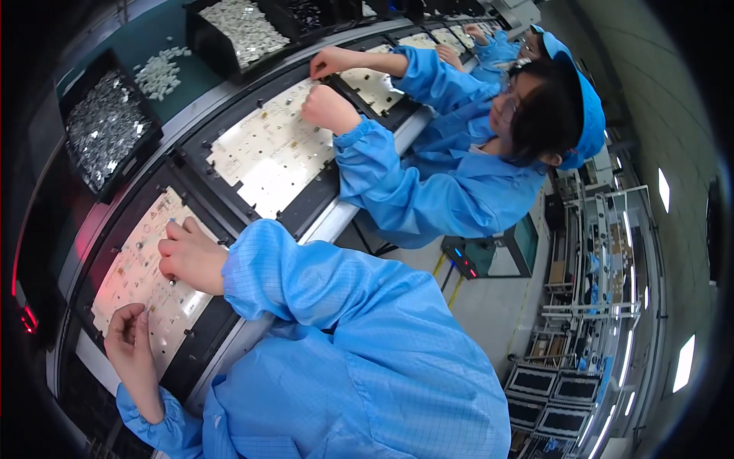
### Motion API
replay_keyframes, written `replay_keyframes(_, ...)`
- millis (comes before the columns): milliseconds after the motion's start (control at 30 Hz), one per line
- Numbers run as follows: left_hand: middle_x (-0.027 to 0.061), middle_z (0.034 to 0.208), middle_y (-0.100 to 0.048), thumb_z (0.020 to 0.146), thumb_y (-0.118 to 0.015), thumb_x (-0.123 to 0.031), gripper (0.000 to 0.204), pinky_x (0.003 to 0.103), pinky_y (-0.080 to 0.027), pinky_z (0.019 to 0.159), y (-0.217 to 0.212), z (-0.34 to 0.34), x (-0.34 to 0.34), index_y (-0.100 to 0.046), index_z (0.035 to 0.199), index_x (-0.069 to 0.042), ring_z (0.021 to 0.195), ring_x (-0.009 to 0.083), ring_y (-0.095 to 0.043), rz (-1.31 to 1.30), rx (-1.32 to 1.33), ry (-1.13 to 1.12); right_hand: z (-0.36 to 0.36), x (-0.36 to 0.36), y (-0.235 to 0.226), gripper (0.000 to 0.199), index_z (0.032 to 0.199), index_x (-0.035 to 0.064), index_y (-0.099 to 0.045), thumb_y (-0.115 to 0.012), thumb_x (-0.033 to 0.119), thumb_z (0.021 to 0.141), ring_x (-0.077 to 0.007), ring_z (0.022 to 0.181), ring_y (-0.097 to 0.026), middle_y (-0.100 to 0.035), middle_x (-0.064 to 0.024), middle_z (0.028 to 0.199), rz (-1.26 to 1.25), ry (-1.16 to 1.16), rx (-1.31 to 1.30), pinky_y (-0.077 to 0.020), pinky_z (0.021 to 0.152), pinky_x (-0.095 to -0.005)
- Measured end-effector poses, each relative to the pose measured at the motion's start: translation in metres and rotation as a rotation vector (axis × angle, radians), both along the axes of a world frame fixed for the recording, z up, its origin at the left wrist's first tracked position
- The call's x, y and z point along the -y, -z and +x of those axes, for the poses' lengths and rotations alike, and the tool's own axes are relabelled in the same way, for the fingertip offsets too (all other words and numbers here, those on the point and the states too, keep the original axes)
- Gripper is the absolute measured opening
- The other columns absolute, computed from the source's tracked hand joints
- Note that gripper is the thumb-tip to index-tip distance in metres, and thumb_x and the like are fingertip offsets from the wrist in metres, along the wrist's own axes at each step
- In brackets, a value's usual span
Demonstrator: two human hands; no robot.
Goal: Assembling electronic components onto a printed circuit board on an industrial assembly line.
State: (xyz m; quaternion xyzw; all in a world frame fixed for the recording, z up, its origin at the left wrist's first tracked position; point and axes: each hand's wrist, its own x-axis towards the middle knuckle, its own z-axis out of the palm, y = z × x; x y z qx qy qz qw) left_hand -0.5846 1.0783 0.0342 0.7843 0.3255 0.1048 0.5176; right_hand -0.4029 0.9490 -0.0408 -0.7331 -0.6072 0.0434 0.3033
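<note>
A pale circuit board (126, 277) with small parts on it lies in a black carrier frame (210, 325) in front of me. My left hand (134, 343) is over the board's near left edge, its thumb and forefinger brought together in a pinch. Whatever sits between those fingertips is too small to make out. Across the board's right half, my right hand (191, 258) bends down with curled fingers at the surface. Its fingertips close on a spot partly hidden by the hand. A small dark part (172, 282) stands on the board just below that hand.
Beyond my board, a co-worker's hands (329, 107) work over a second pale board (267, 164). Black bins hold shiny metal parts (107, 130) and white parts (241, 30); loose white pieces (160, 73) lie between them. A metal rail (321, 222) edges the line.
</note>
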Motion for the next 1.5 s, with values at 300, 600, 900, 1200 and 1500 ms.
replay_keyframes(300, 0.0057, 0.088, -0.066, 0.090, -0.065, -0.002, 0.010, 0.023, -0.049, 0.071, -0.010, 0.020, 0.014, -0.064, 0.097, 0.005, 0.077, 0.0083, -0.059, 0.014, 0.057, -0.007, 0.000, 0.008, -0.012, 0.009, 0.088, 0.0166, -0.063, -0.060, 0.015, 0.080, -0.0240, 0.102, -0.050, -0.056, -0.0004, 0.094, -0.026, 0.009, 0.137, -0.0365, 0.090, -0.0417)
replay_keyframes(600, 0.0107, 0.083, -0.067, 0.086, -0.065, 0.001, 0.009, 0.028, -0.053, 0.071, 0.010, 0.058, 0.011, -0.063, 0.094, 0.005, 0.078, 0.0174, -0.066, 0.020, 0.088, 0.021, 0.024, 0.021, -0.015, 0.018, 0.094, 0.0060, -0.060, -0.060, -0.004, 0.079, -0.0313, 0.085, -0.061, -0.061, -0.0115, 0.089, 0.330, 0.153, -0.158, -0.0485, 0.074, -0.0364)
replay_keyframes(900, 0.0220, 0.076, -0.065, 0.073, -0.058, 0.004, 0.014, 0.040, -0.051, 0.070, 0.029, 0.123, 0.029, -0.063, 0.087, 0.004, 0.077, 0.0339, -0.067, 0.070, -0.218, 0.153, 0.046, 0.082, -0.032, 0.009, 0.107, 0.0011, -0.057, -0.051, 0.004, 0.101, -0.0060, 0.076, -0.050, -0.058, -0.0009, 0.086, 0.488, 0.571, -0.747, -0.0417, 0.070, -0.0190)
replay_keyframes(1200, 0.0242, 0.079, -0.066, 0.069, -0.058, 0.002, 0.017, 0.042, -0.052, 0.070, 0.036, 0.133, 0.029, -0.064, 0.085, 0.005, 0.077, 0.0370, -0.067, 0.104, -0.292, 0.124, 0.042, 0.097, -0.019, 0.011, 0.108, 0.0009, -0.060, -0.053, 0.005, 0.101, -0.0082, 0.081, -0.055, -0.060, -0.0030, 0.090, 0.426, 0.594, -0.780, -0.0446, 0.074, -0.0207)
replay_keyframes(1500, 0.0244, 0.079, -0.067, 0.068, -0.061, -0.004, 0.018, 0.043, -0.052, 0.072, 0.034, 0.140, 0.031, -0.064, 0.082, 0.005, 0.077, 0.0388, -0.066, 0.137, -0.345, 0.152, 0.040, 0.088, -0.015, 0.012, 0.106, -0.0004, -0.064, -0.056, 0.002, 0.098, -0.0119, 0.084, -0.059, -0.064, -0.0052, 0.094, 0.387, 0.543, -0.649, -0.0471, 0.077, -0.0237)
